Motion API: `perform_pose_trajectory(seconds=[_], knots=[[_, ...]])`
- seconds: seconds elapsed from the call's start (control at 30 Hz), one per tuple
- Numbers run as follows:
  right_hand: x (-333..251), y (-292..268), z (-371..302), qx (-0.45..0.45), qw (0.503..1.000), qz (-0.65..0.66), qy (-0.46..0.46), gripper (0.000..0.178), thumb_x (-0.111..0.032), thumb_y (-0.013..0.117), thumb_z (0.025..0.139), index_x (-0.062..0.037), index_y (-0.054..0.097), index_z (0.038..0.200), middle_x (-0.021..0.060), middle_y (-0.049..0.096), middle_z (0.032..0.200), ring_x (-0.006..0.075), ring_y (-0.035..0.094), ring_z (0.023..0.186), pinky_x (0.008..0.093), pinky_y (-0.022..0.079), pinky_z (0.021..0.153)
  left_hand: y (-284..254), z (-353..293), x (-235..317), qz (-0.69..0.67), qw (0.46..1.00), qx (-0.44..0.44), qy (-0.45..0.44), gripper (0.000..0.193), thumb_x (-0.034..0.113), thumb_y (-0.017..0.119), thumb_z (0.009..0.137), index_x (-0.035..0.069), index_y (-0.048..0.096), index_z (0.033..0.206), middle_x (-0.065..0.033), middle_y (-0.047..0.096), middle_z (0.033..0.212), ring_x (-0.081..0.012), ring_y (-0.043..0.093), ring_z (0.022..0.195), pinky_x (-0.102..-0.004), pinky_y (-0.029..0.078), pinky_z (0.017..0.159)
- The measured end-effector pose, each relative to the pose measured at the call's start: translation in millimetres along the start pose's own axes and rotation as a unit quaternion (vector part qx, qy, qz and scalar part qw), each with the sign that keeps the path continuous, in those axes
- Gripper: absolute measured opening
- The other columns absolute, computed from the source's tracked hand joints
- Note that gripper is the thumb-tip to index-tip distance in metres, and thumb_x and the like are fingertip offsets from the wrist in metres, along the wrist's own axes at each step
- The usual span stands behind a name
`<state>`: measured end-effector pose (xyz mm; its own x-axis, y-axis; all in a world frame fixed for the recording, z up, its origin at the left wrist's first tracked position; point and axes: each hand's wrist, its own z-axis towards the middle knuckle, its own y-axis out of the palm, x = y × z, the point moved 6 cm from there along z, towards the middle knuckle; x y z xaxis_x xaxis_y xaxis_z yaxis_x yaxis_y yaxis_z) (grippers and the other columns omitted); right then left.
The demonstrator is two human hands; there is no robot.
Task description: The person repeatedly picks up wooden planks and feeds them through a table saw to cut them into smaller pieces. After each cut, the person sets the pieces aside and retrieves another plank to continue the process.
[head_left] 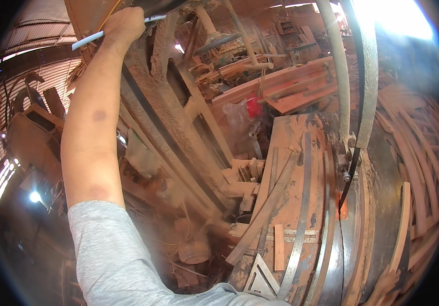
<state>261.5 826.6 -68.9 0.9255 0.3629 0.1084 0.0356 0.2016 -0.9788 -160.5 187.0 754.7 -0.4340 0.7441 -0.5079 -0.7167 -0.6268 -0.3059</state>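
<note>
My left arm reaches up to the top left, where my left hand (pixel 125 24) is closed round a light blue pipe (pixel 88 40). At the lower right edge, partly cut off, my right hand (pixel 384 283) is closed at the near end of a narrow wooden strip (pixel 403 224). That strip lies along the right side of a dark metal saw table (pixel 349 260). To its left a thin band saw blade (pixel 350 184) runs down below a guide post (pixel 366 102) and meets the table beside a small orange insert (pixel 341 208).
Wooden strips, a long metal strip (pixel 301 224) and a metal triangle square (pixel 261 278) lie on the dusty bench (pixel 286 132) left of the blade. Stacked planks (pixel 408 137) fill the right side. A sawdust-covered machine frame (pixel 163 122) slants beside my left arm. A red object (pixel 254 107) sits farther back.
</note>
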Motion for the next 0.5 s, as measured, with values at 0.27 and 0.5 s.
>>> perform_pose_trajectory(seconds=[0.27,0.5], knots=[[1.5,-20.5,-8.5,0.011,1.0,0.022,0.003,0.049,-0.045,0.051,0.107,-0.0012,0.071,0.119,0.015,0.055,0.142,0.034,0.059,0.123,0.0461,0.056,0.094,-2.7,-0.9,4.5,0.002,1.0,-0.009,-0.002,0.028,0.011,0.059,0.091,0.005,0.075,0.113,-0.0199,0.073,0.117,-0.0388,0.07,0.112,-0.0514,0.055,0.094],[10.0,16.1,0.7,0.119,0.992,0.047,-0.01,0.064,-0.054,0.061,0.098,0.0047,0.069,0.123,0.0224,0.062,0.139,0.0416,0.062,0.121,0.0481,0.052,0.102,38.9,24.4,-13.1,0.042,0.998,-0.002,0.04,0.026,0.019,0.05,0.096,0.007,0.071,0.107,-0.0216,0.071,0.12,-0.043,0.066,0.116,-0.0558,0.052,0.094]])
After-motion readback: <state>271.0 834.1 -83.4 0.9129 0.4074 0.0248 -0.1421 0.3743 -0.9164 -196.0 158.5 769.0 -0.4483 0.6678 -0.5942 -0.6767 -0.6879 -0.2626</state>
